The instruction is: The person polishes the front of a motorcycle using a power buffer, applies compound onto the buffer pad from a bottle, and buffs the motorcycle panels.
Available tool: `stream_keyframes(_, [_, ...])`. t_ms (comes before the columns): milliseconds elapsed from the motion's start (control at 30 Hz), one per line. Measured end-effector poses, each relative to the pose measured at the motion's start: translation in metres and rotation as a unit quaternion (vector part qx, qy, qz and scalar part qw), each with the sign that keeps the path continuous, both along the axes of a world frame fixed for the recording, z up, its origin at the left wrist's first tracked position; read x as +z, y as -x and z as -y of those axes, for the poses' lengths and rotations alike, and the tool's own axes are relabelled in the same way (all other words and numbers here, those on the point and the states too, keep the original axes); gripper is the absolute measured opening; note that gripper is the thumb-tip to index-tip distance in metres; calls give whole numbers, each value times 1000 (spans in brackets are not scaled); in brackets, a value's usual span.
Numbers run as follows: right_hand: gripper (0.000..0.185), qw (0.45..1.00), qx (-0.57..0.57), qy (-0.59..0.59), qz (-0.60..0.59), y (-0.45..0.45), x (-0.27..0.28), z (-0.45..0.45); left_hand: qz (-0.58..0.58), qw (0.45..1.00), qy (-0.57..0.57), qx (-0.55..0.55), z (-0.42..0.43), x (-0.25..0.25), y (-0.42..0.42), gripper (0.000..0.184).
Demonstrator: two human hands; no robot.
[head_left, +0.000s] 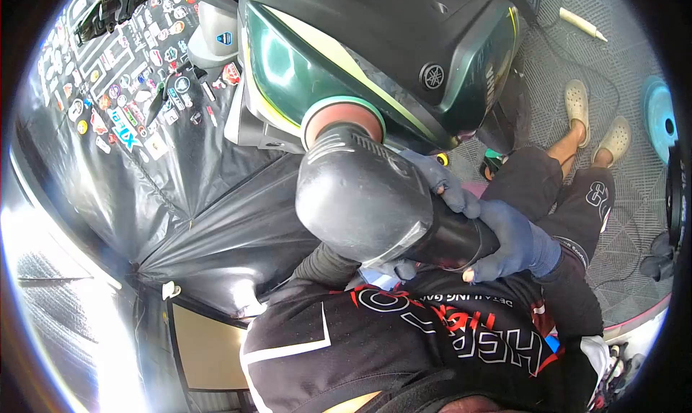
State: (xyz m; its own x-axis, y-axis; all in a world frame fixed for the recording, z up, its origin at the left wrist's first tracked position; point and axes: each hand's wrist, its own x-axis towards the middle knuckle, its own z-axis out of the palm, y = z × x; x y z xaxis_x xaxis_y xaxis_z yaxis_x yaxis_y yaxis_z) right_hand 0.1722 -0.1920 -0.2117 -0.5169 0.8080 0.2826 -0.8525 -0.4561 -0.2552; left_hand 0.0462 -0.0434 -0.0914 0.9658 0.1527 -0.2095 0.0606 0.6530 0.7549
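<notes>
While both hands have the polisher (360, 204) gripped, its pad (346, 114) sits flat against the green panel (288, 60) of a bike, near the panel's lower edge. Pad's reddish w/ a pale greenish rim; can't tell if it's spinning. Polisher is blk, big rounded head scuffed & shiny, w/ pale scratch-like marks by the vents; it lies slantwise, head toward the panel, handle toward lower R of the view

R hand (515, 236), in a blue glove w/ bare fingertips, is wrapped round the handle end, thumb along the near side. L hand (447, 186) is mostly hidden behind the tool; its gloved fingers show past the far side & a bit more glove shows on the near side, so it's clasped round the body btwn head & R hand. Dark sleeve (324, 265) of the L arm runs in under the head

Panel is glossy, w/ a pale yellow-green stripe; next to it, a blk section w/ a round emblem (432, 76), then a 2nd green panel (490, 67) w/ part of the brand lettering. On the L, a blk sheet (194, 175) w/ lots of stickers (119, 107) toward the top. On the R, legs (537, 186) in dark shorts, beige clogs (613, 140) on a grey mat (613, 60); a cord (587, 99) trails there too. Pale tube (582, 24) lies upper R, blue disc (656, 117) at the far R edge. Blk shirt (346, 341) w/ big lettering fills the bottom
</notes>
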Motion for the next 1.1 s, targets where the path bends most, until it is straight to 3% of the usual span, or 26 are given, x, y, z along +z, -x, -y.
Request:
stream_keyframes(67, [84,992,-67,-61,92,3,0,-2,-7,1000,-3,-12,-8,10,-5,98])
stream_keyframes(100, [84,992,-67,-61,92,1,9,-4,-17,1000,-8,-13,-14,22,-14,98])
stream_keyframes(167, [83,994,-25,75,-72,-11,41,-11,-28,999,-15,-8,-20,38,-27,98])
stream_keyframes(333, [84,996,-33,81,1,-34,54,-13,-57,998,-13,-28,-26,45,-35,101])
stream_keyframes(367, [83,997,-31,62,29,-36,48,-11,-55,998,-13,-30,-23,31,-28,101])
stream_keyframes(433, [83,998,-32,45,20,-14,22,1,64,996,54,-28,-14,-15,0,100])
stream_keyframes(533, [80,997,-72,41,1,-12,26,-2,104,987,94,-79,-25,-30,2,94])
stream_keyframes(567, [80,997,-46,59,-2,-25,38,-8,103,987,95,-79,-22,-17,-2,94])
stream_keyframes(633, [80,997,-19,75,-9,-34,49,-16,-37,997,-11,62,-9,38,-41,91])
stream_keyframes(700, [81,989,-91,13,116,-37,53,-20,-69,991,-18,112,2,50,-44,88])
stream_keyframes(733, [81,988,-95,11,118,-37,52,-20,-98,982,-23,158,2,52,-47,85])
stream_keyframes(867, [79,994,-88,49,48,-25,44,-6,-66,993,-12,95,-2,32,-29,85])
stream_keyframes(933, [78,992,-103,66,19,-29,53,-8,-30,999,13,21,-14,35,-38,93])
stream_keyframes(1000, [78,994,-29,101,-40,-41,76,-19,-50,997,22,47,-18,56,-45,95])
stream_keyframes(1067, [76,997,-47,68,-2,-50,100,-28,-39,994,63,86,-30,69,-51,96])
stream_keyframes(1100, [73,991,-29,118,-52,-61,120,-33,-40,994,61,84,-32,72,-58,96])
